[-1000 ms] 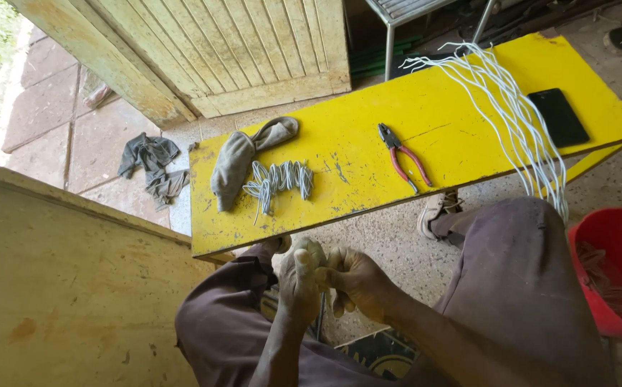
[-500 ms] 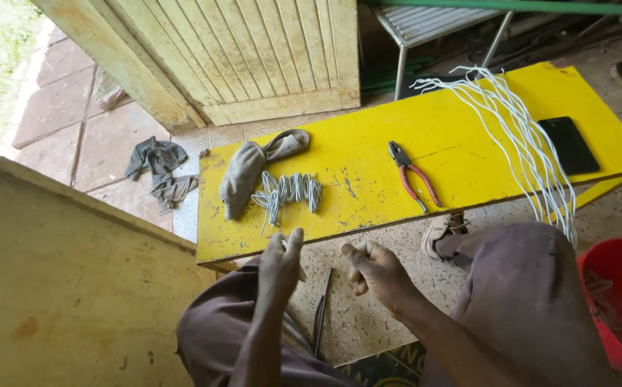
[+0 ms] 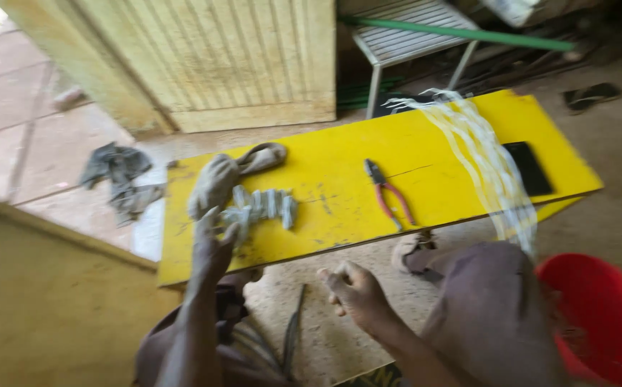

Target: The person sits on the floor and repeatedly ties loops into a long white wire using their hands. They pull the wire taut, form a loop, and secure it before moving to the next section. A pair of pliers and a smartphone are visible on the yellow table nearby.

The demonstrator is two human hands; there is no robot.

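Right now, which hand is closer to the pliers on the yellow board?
The right hand. It hangs just below the board's front edge, under and left of the pliers. The left hand is farther left, on the grey clay pieces.

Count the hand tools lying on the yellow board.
1: red-handled pliers near the middle of the yellow board, between the grey pieces under the left hand and the white strands. More could be hidden.
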